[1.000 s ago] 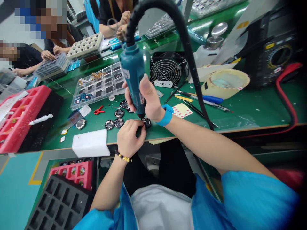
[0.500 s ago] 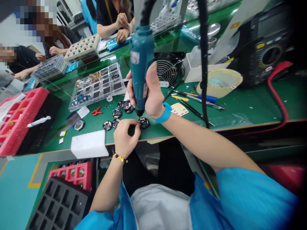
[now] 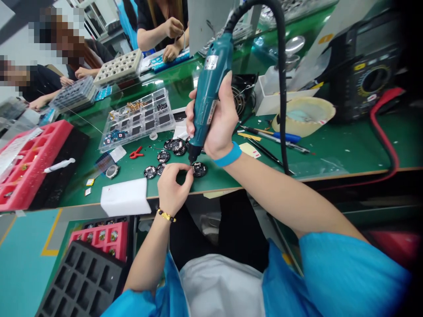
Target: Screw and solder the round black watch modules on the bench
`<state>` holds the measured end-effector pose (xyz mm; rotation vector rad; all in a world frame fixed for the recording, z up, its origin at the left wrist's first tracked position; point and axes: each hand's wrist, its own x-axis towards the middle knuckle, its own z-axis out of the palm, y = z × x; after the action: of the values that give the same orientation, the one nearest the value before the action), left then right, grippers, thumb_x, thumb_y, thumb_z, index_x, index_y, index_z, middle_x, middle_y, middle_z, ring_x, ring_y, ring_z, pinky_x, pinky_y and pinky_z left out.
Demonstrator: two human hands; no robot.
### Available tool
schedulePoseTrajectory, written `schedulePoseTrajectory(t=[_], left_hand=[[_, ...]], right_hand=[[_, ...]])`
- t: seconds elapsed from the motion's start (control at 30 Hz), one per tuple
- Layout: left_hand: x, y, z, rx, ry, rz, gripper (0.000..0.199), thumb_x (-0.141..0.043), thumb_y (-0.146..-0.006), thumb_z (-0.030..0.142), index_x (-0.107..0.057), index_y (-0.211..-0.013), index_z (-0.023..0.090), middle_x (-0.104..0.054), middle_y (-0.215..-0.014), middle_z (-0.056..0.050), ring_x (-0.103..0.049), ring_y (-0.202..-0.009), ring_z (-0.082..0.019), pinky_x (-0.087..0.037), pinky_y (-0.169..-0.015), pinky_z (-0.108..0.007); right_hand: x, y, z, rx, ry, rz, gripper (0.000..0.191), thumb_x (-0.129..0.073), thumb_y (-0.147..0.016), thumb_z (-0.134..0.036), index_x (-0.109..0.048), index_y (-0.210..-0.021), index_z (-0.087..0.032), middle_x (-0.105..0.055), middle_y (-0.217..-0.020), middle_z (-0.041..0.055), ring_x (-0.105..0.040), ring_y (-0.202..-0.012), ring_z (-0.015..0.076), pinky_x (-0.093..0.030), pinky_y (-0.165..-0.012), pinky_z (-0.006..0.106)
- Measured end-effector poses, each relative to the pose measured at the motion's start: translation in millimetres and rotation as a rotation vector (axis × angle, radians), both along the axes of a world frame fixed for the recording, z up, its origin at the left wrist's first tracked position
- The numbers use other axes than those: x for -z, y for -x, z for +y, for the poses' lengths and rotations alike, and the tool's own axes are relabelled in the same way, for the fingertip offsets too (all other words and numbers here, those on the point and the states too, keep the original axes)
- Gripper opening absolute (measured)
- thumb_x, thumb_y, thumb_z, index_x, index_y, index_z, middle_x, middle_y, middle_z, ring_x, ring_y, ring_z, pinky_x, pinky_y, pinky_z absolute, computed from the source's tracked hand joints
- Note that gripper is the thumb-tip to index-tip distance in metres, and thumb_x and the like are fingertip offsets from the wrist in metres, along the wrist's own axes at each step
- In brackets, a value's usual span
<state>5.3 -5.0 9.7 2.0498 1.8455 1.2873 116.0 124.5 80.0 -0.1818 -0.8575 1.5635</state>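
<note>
My right hand [image 3: 214,121] is shut around a teal electric screwdriver [image 3: 208,92], whose black cord rises from its top end. The screwdriver's tip points down, just above the left edge of a round black circuit board [image 3: 199,169] on the green bench mat [image 3: 333,149]. My left hand [image 3: 173,187] pinches that board's edge with its fingertips. Several similar boards [image 3: 163,156] lie close by to the left, some partly behind my fingers. Any contact between tip and board is hidden.
A transparent compartment box [image 3: 137,121], red-handled snips [image 3: 136,152], a white sponge [image 3: 124,197] and a red foam tray [image 3: 33,163] lie to the left. A multimeter [image 3: 366,66] stands at the right. Co-workers' hands [image 3: 170,53] work across the bench.
The screwdriver now leans with its top end to the right, no longer nearly upright. Its tip stays near the same board, and my left hand keeps its pinch.
</note>
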Motion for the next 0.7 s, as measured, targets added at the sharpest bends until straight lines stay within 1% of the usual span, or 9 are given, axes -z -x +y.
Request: schedulePoseTrajectory(t=[0.2, 0.33, 0.43, 0.5, 0.53, 0.6, 0.7], left_hand=[[-0.8, 3.5, 0.2, 0.019, 0.006, 0.006, 0.007, -0.066, -0.098, 0.023, -0.068, -0.092, 0.022, -0.075, -0.096, -0.002, -0.067, -0.095, -0.020, -0.050, -0.089, -0.035], [-2.6, 4.7, -1.0, 0.089, 0.000, -0.009, 0.011, -0.065, -0.097, 0.018, -0.066, -0.088, 0.023, -0.076, -0.097, -0.001, -0.068, -0.098, -0.020, -0.051, -0.093, -0.037], [-4.6, 5.6, -1.9, 0.132, 0.013, -0.028, 0.012, -0.065, -0.097, 0.016, -0.065, -0.086, 0.023, -0.078, -0.103, -0.001, -0.068, -0.109, -0.021, -0.050, -0.100, -0.040], [-5.6, 6.6, -2.3, 0.159, 0.051, -0.040, 0.012, -0.064, -0.096, 0.016, -0.064, -0.086, 0.023, -0.078, -0.109, -0.001, -0.067, -0.116, -0.022, -0.050, -0.104, -0.041], [-5.9, 7.1, -2.7, 0.171, 0.075, -0.044, 0.012, -0.064, -0.096, 0.016, -0.063, -0.087, 0.023, -0.078, -0.111, -0.001, -0.067, -0.116, -0.022, -0.051, -0.103, -0.040], [-5.9, 8.1, -3.9, 0.180, 0.101, -0.045, 0.011, -0.063, -0.096, 0.015, -0.063, -0.088, 0.023, -0.077, -0.114, -0.001, -0.069, -0.112, -0.021, -0.052, -0.100, -0.039], [-4.7, 8.3, -7.1, 0.155, 0.056, -0.018, 0.011, -0.063, -0.096, 0.016, -0.063, -0.088, 0.023, -0.077, -0.112, -0.002, -0.070, -0.106, -0.020, -0.052, -0.097, -0.039]], right_hand=[[-3.0, -0.2, -5.6, 0.013, 0.019, -0.038, 0.066, -0.036, -0.098, -0.081, -0.064, -0.089, -0.022, -0.055, -0.068, -0.0002, -0.047, -0.046, 0.0128, -0.034, -0.038, 0.024], [-3.7, -1.7, -1.2, 0.052, -0.025, -0.023, 0.072, -0.036, -0.093, -0.088, -0.063, -0.089, -0.022, -0.055, -0.066, -0.0005, -0.044, -0.044, 0.0127, -0.033, -0.036, 0.024], [-5.1, -4.5, 1.4, 0.071, -0.068, -0.005, 0.076, -0.035, -0.091, -0.092, -0.063, -0.092, -0.021, -0.056, -0.068, -0.0002, -0.044, -0.045, 0.0118, -0.035, -0.038, 0.024], [-5.8, -6.4, 0.8, 0.050, -0.086, -0.015, 0.075, -0.036, -0.092, -0.091, -0.063, -0.093, -0.021, -0.056, -0.068, -0.0003, -0.045, -0.046, 0.0118, -0.036, -0.038, 0.024], [-5.7, -6.9, -0.2, 0.027, -0.096, -0.021, 0.073, -0.037, -0.092, -0.090, -0.062, -0.093, -0.021, -0.056, -0.067, -0.0004, -0.046, -0.046, 0.0120, -0.035, -0.038, 0.024], [-4.5, -6.8, -2.8, -0.029, -0.116, -0.023, 0.069, -0.041, -0.094, -0.087, -0.060, -0.092, -0.021, -0.055, -0.067, -0.0010, -0.047, -0.046, 0.0121, -0.035, -0.038, 0.023], [-0.1, -4.4, -6.6, -0.084, -0.157, -0.031, 0.066, -0.048, -0.092, -0.085, -0.059, -0.095, -0.020, -0.056, -0.070, -0.0013, -0.049, -0.047, 0.0113, -0.036, -0.038, 0.023]])
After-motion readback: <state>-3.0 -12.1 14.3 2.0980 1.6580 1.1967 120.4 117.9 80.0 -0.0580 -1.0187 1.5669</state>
